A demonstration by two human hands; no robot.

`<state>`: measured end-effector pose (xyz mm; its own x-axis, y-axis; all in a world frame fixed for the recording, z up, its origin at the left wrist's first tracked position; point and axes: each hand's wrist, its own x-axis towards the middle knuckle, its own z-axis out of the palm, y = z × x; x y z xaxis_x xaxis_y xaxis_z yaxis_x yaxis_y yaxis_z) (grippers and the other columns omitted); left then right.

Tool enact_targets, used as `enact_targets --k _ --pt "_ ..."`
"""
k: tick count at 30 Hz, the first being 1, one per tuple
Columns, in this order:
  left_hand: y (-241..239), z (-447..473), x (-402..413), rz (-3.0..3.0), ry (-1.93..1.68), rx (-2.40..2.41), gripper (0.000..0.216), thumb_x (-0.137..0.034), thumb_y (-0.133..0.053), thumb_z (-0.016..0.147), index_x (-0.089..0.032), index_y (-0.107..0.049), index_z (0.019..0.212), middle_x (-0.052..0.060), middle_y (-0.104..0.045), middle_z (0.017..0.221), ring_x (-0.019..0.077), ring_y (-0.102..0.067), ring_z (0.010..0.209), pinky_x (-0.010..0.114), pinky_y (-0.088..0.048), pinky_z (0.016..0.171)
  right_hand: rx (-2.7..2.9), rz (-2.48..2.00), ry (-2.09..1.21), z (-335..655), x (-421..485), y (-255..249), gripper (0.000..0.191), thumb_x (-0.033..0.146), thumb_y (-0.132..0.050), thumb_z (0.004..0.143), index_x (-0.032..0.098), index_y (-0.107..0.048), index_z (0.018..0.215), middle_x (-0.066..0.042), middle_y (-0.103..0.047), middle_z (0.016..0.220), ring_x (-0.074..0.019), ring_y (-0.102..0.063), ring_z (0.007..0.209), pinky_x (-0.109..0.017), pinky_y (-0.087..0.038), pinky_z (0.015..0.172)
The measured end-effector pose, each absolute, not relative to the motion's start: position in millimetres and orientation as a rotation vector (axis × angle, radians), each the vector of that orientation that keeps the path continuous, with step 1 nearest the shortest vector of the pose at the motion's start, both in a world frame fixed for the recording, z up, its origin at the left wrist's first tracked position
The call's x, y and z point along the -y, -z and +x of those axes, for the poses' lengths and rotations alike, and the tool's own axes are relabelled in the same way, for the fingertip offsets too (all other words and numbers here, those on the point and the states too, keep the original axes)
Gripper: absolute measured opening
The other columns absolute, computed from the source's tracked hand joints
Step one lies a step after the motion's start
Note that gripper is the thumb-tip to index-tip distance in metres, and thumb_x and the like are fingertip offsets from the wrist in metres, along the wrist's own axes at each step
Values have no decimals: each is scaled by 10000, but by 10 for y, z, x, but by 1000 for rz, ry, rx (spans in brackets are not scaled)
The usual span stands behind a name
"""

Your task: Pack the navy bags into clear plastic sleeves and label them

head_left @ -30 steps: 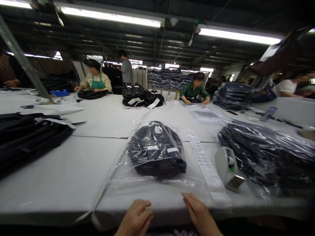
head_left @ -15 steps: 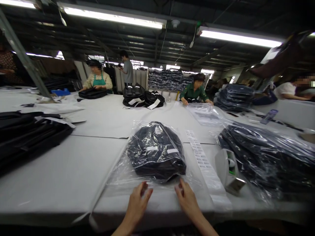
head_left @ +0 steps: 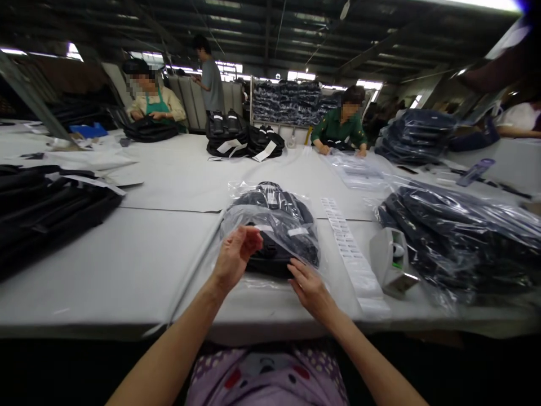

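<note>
A black backpack (head_left: 274, 248) lies flat in front of me on the white-covered table, inside a clear plastic bag (head_left: 243, 216). White labels show on its front. My left hand (head_left: 236, 251) is raised over the backpack's lower left, thumb and fingers pinched on the bag's film, which is folded up over the backpack. At the backpack's lower right edge rests my right hand (head_left: 310, 287), its fingers stretched out against the bag and backpack. Just to the right runs a long strip of printed labels (head_left: 346, 245).
A tape dispenser (head_left: 387, 262) stands right of the label strip, against a heap of plastic-wrapped backpacks (head_left: 448, 242). Stacked black bags (head_left: 51, 220) lie at left. Across the table, a person in green (head_left: 342, 127) handles clear plastic (head_left: 359, 169); other people work farther back.
Both hands have moved forward from the near side of the bag onto it. My left hand has taken the film and folded it up over the backpack. The view has tilted down.
</note>
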<state>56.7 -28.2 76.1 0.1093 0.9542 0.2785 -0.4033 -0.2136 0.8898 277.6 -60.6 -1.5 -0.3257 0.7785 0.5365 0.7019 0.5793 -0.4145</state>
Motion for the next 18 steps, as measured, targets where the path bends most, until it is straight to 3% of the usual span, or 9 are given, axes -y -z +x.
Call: enact_targets --k 3,5,7,11,14,18 --pt "-407 591 431 2050 -1068 -932 359 -395 -363 932 -173 -632 849 39 -631 770 152 -567 729 274 -450 693 2345 -1261 204 2690 378 15 465 150 -625 778 101 -506 1225 -175 -517 1284 -285 -466 1200 -424 -417 995" --pt "-70 604 512 2337 -878 -1058 239 -317 -444 904 -195 -645 950 65 -651 960 206 -557 883 346 -427 800 2456 -1293 365 2654 244 -6 508 167 -700 719 99 -523 1190 -158 -577 1199 -282 -528 1107 -397 -452 941" --pt "213 609 541 2416 -837 -1129 258 -274 -493 874 -208 -604 1096 93 -605 1140 268 -505 997 449 -371 873 2511 -1292 444 2644 168 -45 470 201 -713 711 112 -543 1140 -126 -621 1096 -264 -568 998 -371 -477 869" --pt "465 605 534 2543 -745 -1211 296 -248 -457 891 -242 -550 1172 74 -556 1237 283 -469 1027 490 -329 860 2552 -1265 514 2633 65 -133 147 112 -544 812 145 -586 948 -81 -620 877 -231 -557 827 -336 -457 728" --pt "451 595 558 2609 -690 -1230 302 -240 -449 897 -249 -529 1187 58 -555 1241 270 -464 1043 461 -330 846 2544 -1252 571 2570 -118 -146 186 60 -412 849 138 -581 860 -101 -589 820 -220 -526 777 -334 -409 691" --pt "253 577 533 2708 -649 -1193 249 -268 -453 900 -242 -554 1126 43 -592 1164 233 -494 1004 424 -345 844 2545 -1197 602 2466 -390 -114 190 115 -413 870 149 -571 771 -58 -557 705 -172 -481 664 -287 -367 633"
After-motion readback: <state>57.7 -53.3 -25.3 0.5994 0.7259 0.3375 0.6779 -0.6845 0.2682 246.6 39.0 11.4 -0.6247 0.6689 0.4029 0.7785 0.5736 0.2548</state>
